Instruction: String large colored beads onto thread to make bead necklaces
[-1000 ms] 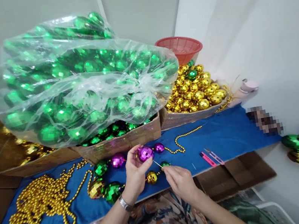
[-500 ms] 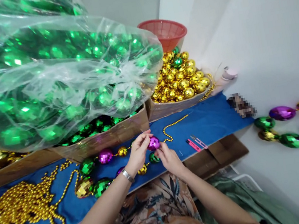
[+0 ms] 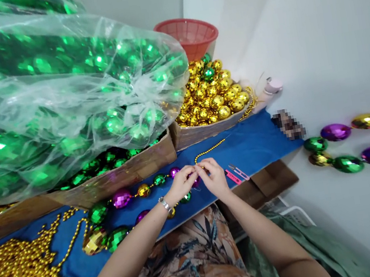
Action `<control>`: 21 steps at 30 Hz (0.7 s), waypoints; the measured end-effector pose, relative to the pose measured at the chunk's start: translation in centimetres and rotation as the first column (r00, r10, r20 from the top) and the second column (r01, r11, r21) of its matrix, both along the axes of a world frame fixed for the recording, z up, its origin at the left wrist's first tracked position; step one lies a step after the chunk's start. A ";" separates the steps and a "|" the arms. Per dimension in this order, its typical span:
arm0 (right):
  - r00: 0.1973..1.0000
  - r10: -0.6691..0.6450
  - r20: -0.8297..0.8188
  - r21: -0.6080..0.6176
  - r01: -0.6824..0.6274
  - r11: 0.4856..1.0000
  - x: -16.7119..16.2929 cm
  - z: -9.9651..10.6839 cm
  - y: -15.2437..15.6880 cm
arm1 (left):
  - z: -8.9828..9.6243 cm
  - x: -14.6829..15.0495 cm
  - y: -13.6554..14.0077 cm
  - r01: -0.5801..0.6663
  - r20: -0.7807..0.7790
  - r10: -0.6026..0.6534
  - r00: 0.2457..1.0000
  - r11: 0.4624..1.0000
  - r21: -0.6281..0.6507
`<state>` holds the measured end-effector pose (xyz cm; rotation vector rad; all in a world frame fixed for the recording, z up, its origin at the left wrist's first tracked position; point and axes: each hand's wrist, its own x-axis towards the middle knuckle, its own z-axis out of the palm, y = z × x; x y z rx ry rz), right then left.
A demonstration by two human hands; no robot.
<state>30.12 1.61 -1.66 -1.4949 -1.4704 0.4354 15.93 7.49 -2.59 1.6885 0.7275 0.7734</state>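
My left hand [image 3: 182, 184] and my right hand [image 3: 215, 179] meet fingertip to fingertip over the blue cloth, both pinched. A thin gold bead chain [image 3: 212, 149] runs from my right fingers toward the back, its near end between them. What my left fingertips pinch is too small to make out. Just below the hands, a purple faceted ball [image 3: 197, 182] shows, partly hidden. Left of them lies a strand of larger balls, with a purple ball [image 3: 121, 197], a gold ball [image 3: 144, 190] and a green ball [image 3: 159, 179]; my left forearm covers part of it.
Pink-handled snips [image 3: 239, 172] and a pink cutter [image 3: 233, 176] lie to the right. Heaped gold bead chain [image 3: 18, 265] sits at left. Behind stand a box of gold balls [image 3: 213, 96], a red basket [image 3: 189, 38] and a bulky bag of green balls [image 3: 67, 92].
The purple ball is no longer held up between my hands; it now sits lower, partly hidden. My right fingers have moved to the bead chain's end. The view has shifted slightly right.
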 end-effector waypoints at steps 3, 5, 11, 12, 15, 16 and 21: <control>0.985 -0.146 -0.097 0.026 0.149 0.989 1.9 0.2 1.2 | -0.6 0.2 0.5 0.046 -0.071 -0.043 0.997 0.998 0.033; 0.925 -0.284 -0.253 0.000 0.293 0.956 4.4 0.1 2.1 | -1.0 0.0 0.9 0.083 -0.118 -0.078 0.990 0.996 0.034; 0.646 -0.603 -0.467 -0.266 0.548 0.793 13.9 -1.5 3.7 | -2.1 -1.9 2.1 0.170 -0.177 -0.174 0.969 0.985 -0.041; 0.615 -0.641 -0.459 -0.294 0.575 0.763 15.3 -1.9 3.6 | -2.2 -2.4 2.3 0.173 -0.174 -0.181 0.968 0.983 -0.063; 0.555 -0.723 -0.410 -0.368 0.625 0.688 18.6 -3.4 3.1 | -2.3 -3.7 2.6 0.149 -0.154 -0.171 0.973 0.978 -0.143; 0.549 -0.740 -0.388 -0.392 0.628 0.672 19.3 -4.0 2.9 | -2.3 -4.0 2.6 0.128 -0.143 -0.153 0.978 0.976 -0.174; 0.633 -0.740 -0.230 -0.483 0.586 0.651 20.4 -7.8 2.5 | -1.3 -4.4 2.7 0.013 -0.061 -0.035 0.998 0.947 -0.322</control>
